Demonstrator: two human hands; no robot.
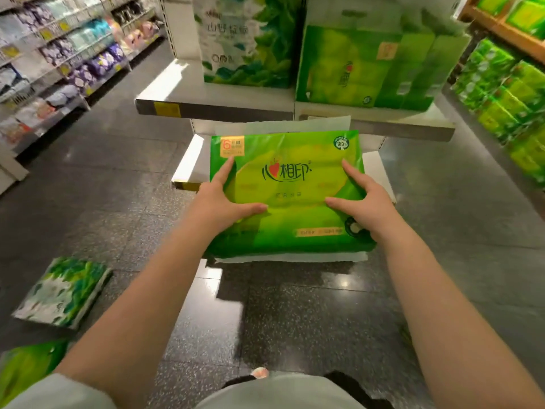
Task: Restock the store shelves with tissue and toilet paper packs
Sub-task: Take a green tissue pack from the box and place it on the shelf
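A bright green tissue pack (290, 184) with a red heart logo is held flat in front of the low white bottom shelf (188, 163). My left hand (224, 199) grips its left edge, thumb across the top face. My right hand (362, 202) grips the right edge the same way. On the upper shelf (212, 109) stand a white-and-green leaf-print pack (250, 39) and a large green pack (362, 66).
On the dark speckled floor lie a leaf-print pack (63, 292) at the left and a green pack (26, 370) at the bottom left corner. Stocked shelving (59, 54) runs along the left aisle. Stacked green packs (507, 104) fill the right side.
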